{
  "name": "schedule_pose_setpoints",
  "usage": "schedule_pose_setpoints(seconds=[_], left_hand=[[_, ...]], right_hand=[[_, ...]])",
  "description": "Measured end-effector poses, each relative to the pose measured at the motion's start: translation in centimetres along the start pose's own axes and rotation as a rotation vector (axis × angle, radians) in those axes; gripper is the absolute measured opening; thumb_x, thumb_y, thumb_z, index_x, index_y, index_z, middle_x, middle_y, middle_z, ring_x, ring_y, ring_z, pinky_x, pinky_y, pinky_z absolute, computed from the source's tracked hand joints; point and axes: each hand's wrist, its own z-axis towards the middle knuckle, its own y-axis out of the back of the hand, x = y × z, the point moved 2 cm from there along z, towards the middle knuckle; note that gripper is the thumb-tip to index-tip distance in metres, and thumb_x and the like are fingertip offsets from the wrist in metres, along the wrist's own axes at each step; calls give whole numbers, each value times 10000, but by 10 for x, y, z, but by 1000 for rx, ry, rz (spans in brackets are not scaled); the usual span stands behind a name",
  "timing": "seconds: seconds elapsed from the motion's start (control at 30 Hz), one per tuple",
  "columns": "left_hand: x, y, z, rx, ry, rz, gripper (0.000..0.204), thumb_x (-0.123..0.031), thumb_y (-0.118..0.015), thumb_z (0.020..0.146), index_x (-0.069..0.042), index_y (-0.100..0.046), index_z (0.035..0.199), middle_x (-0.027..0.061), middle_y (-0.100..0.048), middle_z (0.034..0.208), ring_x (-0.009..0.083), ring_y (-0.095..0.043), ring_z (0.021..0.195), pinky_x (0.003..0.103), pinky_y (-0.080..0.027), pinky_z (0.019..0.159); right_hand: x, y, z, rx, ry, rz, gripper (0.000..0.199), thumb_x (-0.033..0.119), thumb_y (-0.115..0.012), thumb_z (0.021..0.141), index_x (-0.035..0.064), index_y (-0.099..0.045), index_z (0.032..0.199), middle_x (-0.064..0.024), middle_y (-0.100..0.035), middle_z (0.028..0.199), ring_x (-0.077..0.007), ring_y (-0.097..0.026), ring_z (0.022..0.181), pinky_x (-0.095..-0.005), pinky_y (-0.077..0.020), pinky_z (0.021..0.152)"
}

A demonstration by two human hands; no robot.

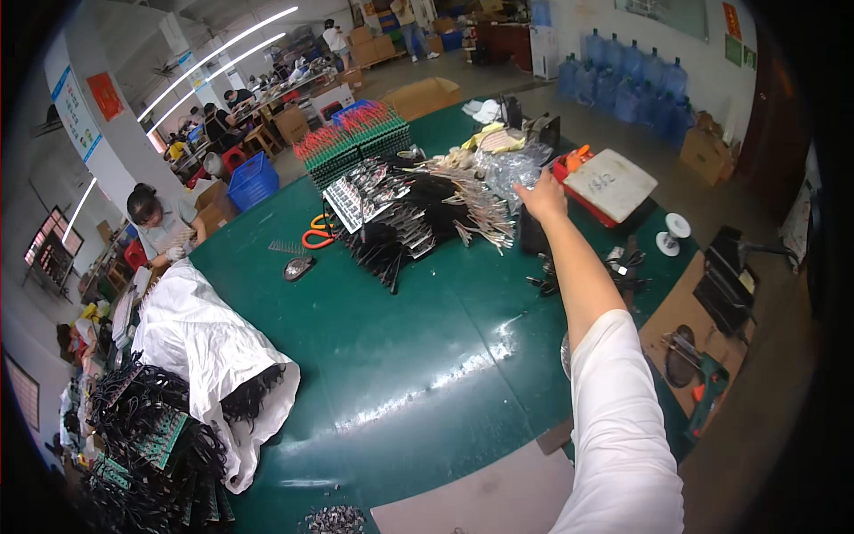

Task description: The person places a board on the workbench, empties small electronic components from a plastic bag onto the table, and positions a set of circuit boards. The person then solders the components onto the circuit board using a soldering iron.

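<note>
Stretched across the green table from the lower right, my right hand [543, 198] reaches the far side with thumb and fingers apart. Nothing shows in its grasp. Just left of it lies a crumpled clear plastic bag [509, 173]. A red bin [589, 198] sits to its right, with an orange-handled tool [578, 157] at the bin's edge and a marked whitish lid or board [614, 185] over it. Bundles of black cables with bare light ends [445, 209] spread left of my wrist. My left hand is outside the picture.
Orange-handled scissors [318, 233], a rack of red-and-green parts [356, 138] and a white spool [673, 233] are on the table. A white sack [209, 329] with black cables stands at left. Beyond it a co-worker [163, 222] sits. Blue water bottles [627, 76] line the wall.
</note>
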Motion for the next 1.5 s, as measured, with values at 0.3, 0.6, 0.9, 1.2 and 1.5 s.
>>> schedule_pose_setpoints(seconds=[0.3, 0.6, 0.9, 1.2, 1.5], left_hand=[[2, -6, 1, -18, 40, 55, 454, -231, -511, 921, 4, -471, 1308, 194, -617, 1164, 297, -633, 1034, 408, -527, 899], [8, -5, -6, -22, 44, 57, 472, -258, -516, 931, 6, -464, 1320, 203, -618, 1163, 303, -635, 1032, 408, -528, 897], [25, 5, -19, -32, 97, 52, 492, -285, -521, 942, 9, -456, 1331, 212, -619, 1163, 309, -638, 1030, 409, -530, 896], [32, 6, -28, -7, 74, 11, 513, -312, -526, 952, 11, -448, 1342, 221, -620, 1162, 314, -641, 1028, 409, -532, 894], [59, 11, -62, 36, 14, -72, 535, -339, -531, 962, 14, -441, 1354, 230, -621, 1162, 320, -644, 1026, 409, -534, 893]], right_hand=[[17, 30, 73, -58, -31, 1235, 289, 292, -598, 944, 28, -576, 1058, -88, -653, 896, -212, -618, 848, -345, -488, 734], [-14, -19, 25, 203, -135, 6, 862, 589, -680, 791, 92, -387, 1432, -191, -469, 1413, -331, -453, 1302, -479, -380, 1046], [3, -11, 17, 70, -248, -149, 477, 384, -717, 828, 92, -598, 1186, -101, -563, 1301, -316, -465, 1265, -507, -381, 1002], [25, 57, 39, -610, 276, 162, 132, 177, -638, 874, 59, -580, 894, -123, -609, 956, -371, -553, 954, -464, -440, 833], [45, 133, 26, 16, -103, 585, 539, 490, -806, 746, -19, -664, 850, -117, -681, 874, -226, -622, 791, -377, -478, 709]])
